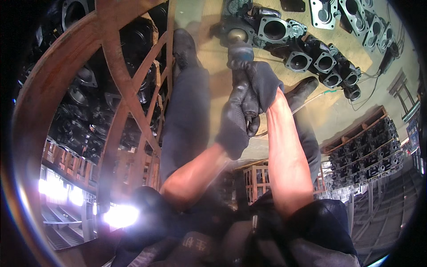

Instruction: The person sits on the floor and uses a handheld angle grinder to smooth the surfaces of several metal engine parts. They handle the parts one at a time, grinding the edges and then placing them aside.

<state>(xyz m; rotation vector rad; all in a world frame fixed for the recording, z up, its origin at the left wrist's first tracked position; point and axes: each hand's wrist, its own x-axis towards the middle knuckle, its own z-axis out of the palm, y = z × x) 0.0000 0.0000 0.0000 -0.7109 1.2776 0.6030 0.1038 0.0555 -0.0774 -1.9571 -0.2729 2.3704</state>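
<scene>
Both of my hands wear dark work gloves and are wrapped round a hand-held grinder (240, 53) with a blue-grey head. My left hand (234, 121) grips the rear of its body, and my right hand (263, 84) closes round it further forward. A cord or hose seems to leave the rear end near my fingers. The grinder's head meets a dark metal casting (229, 24) at the top middle. A brass-coloured round shape (237, 35) shows there; whether it belongs to the tool or the casting I cannot tell.
Several dark castings with square flanges (274, 29) lie on a tan board (351, 49) beyond my hands. My feet (184, 46) rest on it too. Left stands a rusty metal cage (118, 58) full of dark castings. Stacked castings (364, 153) sit on the right; a cable (378, 82) trails nearby.
</scene>
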